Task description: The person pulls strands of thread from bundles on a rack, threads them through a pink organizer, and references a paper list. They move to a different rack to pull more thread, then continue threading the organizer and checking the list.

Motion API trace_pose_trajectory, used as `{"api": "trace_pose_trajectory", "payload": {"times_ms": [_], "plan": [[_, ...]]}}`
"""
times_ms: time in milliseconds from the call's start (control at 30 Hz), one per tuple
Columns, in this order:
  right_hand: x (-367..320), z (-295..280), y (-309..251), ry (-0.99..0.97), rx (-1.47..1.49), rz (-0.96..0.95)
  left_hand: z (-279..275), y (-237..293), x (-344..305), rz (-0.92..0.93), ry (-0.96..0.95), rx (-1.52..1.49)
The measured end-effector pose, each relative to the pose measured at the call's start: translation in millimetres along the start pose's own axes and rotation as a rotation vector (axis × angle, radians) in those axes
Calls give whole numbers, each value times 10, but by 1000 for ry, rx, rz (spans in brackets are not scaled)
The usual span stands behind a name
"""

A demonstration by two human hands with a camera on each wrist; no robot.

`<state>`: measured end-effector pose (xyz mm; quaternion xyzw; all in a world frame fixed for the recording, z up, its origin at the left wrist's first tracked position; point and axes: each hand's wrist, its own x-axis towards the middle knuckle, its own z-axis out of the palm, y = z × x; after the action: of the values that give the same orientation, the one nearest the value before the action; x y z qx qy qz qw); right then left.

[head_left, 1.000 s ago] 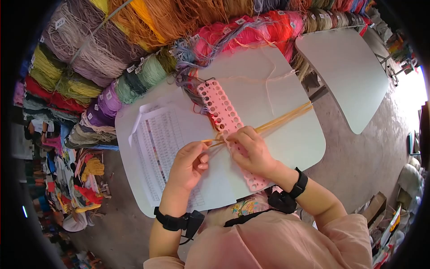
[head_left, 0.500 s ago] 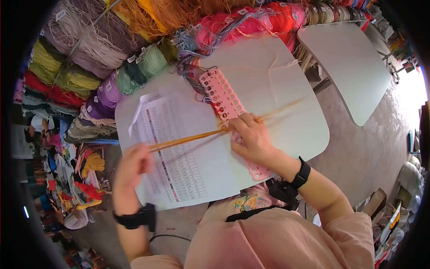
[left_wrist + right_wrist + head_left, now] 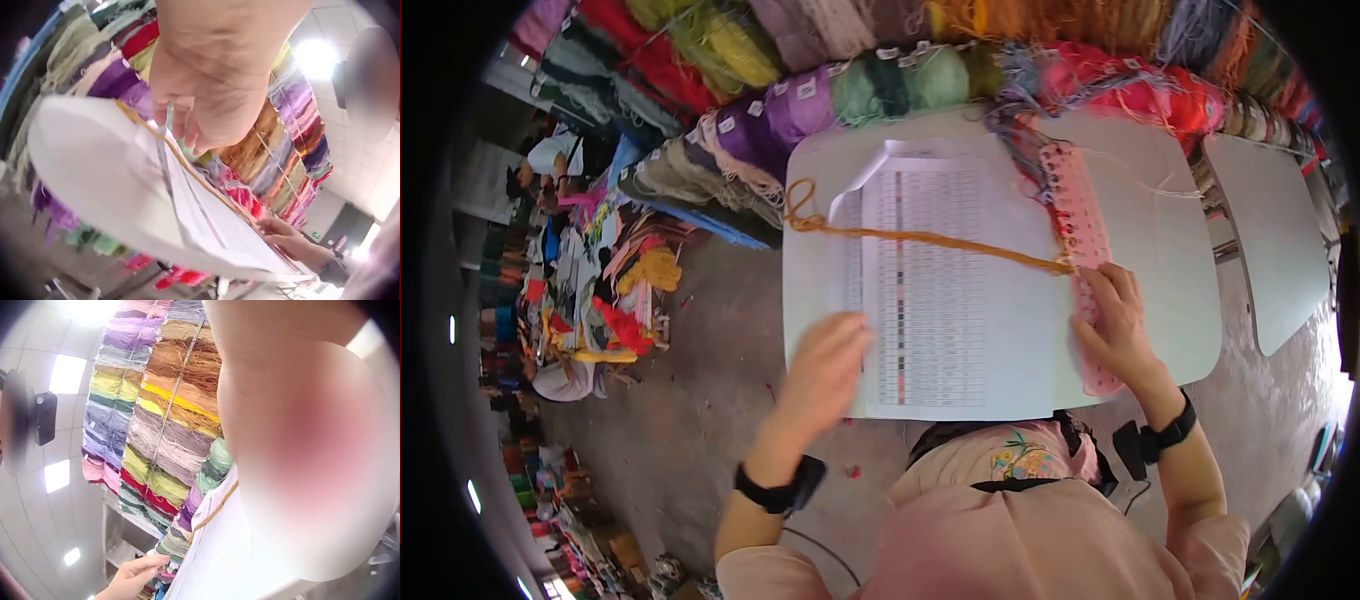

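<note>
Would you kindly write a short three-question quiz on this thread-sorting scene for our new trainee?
1. True or false: the left hand grips the orange thread.
2. What does the orange thread lie across? A) a printed chart B) a keyboard C) a basket
3. Fill in: the right hand presses on a ____ perforated strip.
Key: 1 false, the thread lies apart from that open hand; 2 A; 3 pink.
</note>
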<state>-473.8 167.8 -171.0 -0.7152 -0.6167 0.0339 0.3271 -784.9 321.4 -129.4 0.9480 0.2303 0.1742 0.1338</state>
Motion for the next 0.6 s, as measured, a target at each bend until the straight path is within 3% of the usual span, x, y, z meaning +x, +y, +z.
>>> {"api": "trace_pose_trajectory", "payload": {"times_ms": [233, 333, 600], "plan": [[-129, -11, -8, -38, -208, 15, 437, 312, -145, -155, -58, 9], [-104, -87, 108, -7, -229, 117, 527, 481, -130, -151, -42, -43], [-88, -41, 175, 52, -320, 130, 571, 571, 31, -201, 2, -105]]}}
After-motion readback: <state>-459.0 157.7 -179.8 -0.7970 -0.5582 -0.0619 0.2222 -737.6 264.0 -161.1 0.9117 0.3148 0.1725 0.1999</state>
